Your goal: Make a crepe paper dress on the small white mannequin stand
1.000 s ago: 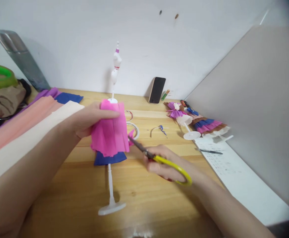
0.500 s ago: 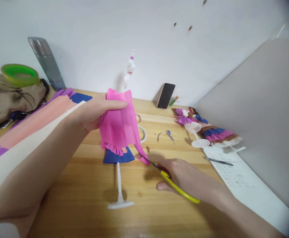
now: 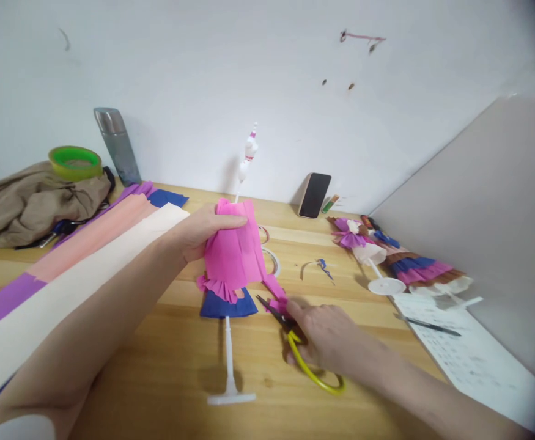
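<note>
My left hand [image 3: 198, 229] grips the top of a pink crepe-paper skirt [image 3: 235, 260] wrapped round a small white mannequin stand [image 3: 229, 366]; a blue paper layer [image 3: 228, 304] shows below the pink. The stand's flat foot rests on the wooden table [image 3: 157, 366]. My right hand [image 3: 326, 342] is closed round yellow-handled scissors [image 3: 295, 348], low over the table. Their dark blades point left at a loose pink strip [image 3: 275, 293] hanging off the skirt's right edge.
Long crepe-paper sheets [image 3: 65, 269] in cream, peach and purple lie at left. A brown cloth [image 3: 29, 201], green tape roll [image 3: 74, 162] and steel flask [image 3: 117, 146] stand behind. A phone [image 3: 314, 194], second mannequin [image 3: 249, 156], finished paper dresses [image 3: 395, 260] and printed sheet with pen [image 3: 460, 354] lie right.
My right hand has dropped with the scissors to the table beside the skirt's lower right. A pink strip now hangs loose there. The view has tilted up and left.
</note>
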A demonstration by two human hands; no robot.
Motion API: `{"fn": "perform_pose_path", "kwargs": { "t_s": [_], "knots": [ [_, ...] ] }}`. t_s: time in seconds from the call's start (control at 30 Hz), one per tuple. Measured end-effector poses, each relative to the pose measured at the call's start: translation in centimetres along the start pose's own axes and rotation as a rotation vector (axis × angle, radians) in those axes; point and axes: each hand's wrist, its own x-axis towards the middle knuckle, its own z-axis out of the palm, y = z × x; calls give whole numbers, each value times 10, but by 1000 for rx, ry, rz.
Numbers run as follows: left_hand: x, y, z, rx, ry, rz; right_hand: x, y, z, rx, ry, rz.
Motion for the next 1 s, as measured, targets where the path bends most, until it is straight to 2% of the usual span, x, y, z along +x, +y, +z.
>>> {"fn": "perform_pose_path", "kwargs": {
  "t_s": [0.13, 0.2, 0.23, 0.27, 0.33, 0.37, 0.43, 0.47, 0.53, 0.63, 0.77, 0.9, 1.0],
  "knots": [
    [2, -1, 1, -20, 28, 9, -9, 15, -16, 312, -91, -64],
    [4, -3, 4, -25, 117, 42, -10, 18, -29, 461, -16, -46],
    [5, -4, 7, -33, 186, 74, -8, 17, -35, 550, 66, -20],
    [6, -7, 9, -45, 261, 117, -3, 13, -40, 675, 189, -11],
    [8, -12, 14, -87, 401, 219, 13, 0, -46, 1080, 403, -84],
    [9, -15, 16, -111, 449, 263, 23, -8, -47, 1311, 423, -135],
    [11, -21, 19, -147, 523, 317, 45, -26, -51, 1694, 358, -203],
    [12, -24, 20, -160, 558, 328, 57, -34, -53, 1828, 326, -199],
    [13, -28, 20, -188, 601, 334, 76, -45, -59, 1996, 417, -163],
    [14, -30, 17, -241, 575, 338, 97, -52, -70, 2142, 557, -141],
    [18, -31, 12, -287, 513, 359, 111, -49, -74, 2237, 646, -135],
    [26, -29, 2, -290, 481, 343, 117, -39, -67, 2219, 656, -162],
    [29, -21, -7, -244, 463, 294, 118, -30, -64, 2126, 714, -169]
  ]
}}
